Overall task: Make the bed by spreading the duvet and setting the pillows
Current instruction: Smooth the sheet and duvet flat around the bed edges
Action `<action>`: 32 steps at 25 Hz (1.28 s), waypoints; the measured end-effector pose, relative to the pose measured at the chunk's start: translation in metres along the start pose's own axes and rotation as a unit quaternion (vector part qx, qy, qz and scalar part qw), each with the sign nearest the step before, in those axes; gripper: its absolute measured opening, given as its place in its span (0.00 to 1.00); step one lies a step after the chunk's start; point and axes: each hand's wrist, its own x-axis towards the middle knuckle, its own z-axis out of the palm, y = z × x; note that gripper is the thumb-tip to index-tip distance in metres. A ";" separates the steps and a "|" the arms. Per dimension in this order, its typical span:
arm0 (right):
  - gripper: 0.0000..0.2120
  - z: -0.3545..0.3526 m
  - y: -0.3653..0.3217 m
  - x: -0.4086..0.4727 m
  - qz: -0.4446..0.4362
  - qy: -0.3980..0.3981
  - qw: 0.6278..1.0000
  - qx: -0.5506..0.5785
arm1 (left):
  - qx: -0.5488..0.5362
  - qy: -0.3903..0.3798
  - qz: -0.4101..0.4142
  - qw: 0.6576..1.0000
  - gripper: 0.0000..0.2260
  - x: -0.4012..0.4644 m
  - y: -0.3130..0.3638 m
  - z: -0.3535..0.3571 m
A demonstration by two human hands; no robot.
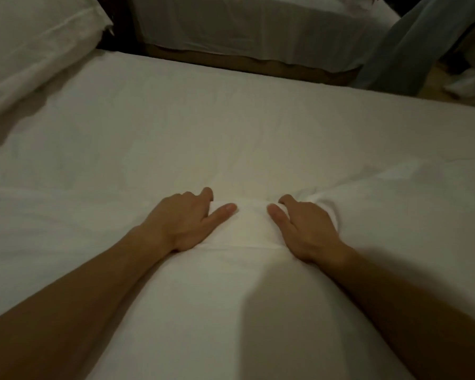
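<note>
A white duvet (231, 311) lies over the near part of the bed, and its folded edge runs across the middle of the view. My left hand (187, 220) grips that edge, fingers curled under the fold and thumb lying on top. My right hand (305, 229) grips the same edge a short way to the right in the same manner. The fabric bunches up to the right of my right hand. Beyond the fold, the white sheet (203, 113) is smooth. A white pillow (28, 37) sits at the far left corner of the bed.
A second bed (244, 26) with white linen and a brown base stands just beyond a narrow gap. A person's leg in blue jeans (406, 48) is at the far right, with something white on the floor (466, 80) nearby.
</note>
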 end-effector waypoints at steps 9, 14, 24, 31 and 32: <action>0.47 -0.021 0.011 -0.010 -0.037 -0.031 0.999 -0.005 | 0.025 -0.071 -0.056 0.996 0.38 -0.005 0.018 -0.015; 0.50 -0.046 0.027 -0.043 -0.046 0.046 0.996 0.067 | 0.065 0.087 0.017 0.994 0.46 -0.028 0.059 -0.031; 0.55 -0.137 0.112 -0.198 -0.032 0.037 0.997 0.052 | 0.025 0.098 0.098 0.990 0.39 -0.108 0.198 -0.041; 0.54 -0.182 0.138 -0.292 0.055 0.063 0.995 0.053 | 0.007 0.084 0.136 0.987 0.40 -0.156 0.277 -0.042; 0.54 -0.184 0.145 -0.301 0.060 0.066 0.995 0.048 | 0.008 0.084 0.144 0.986 0.40 -0.158 0.290 -0.040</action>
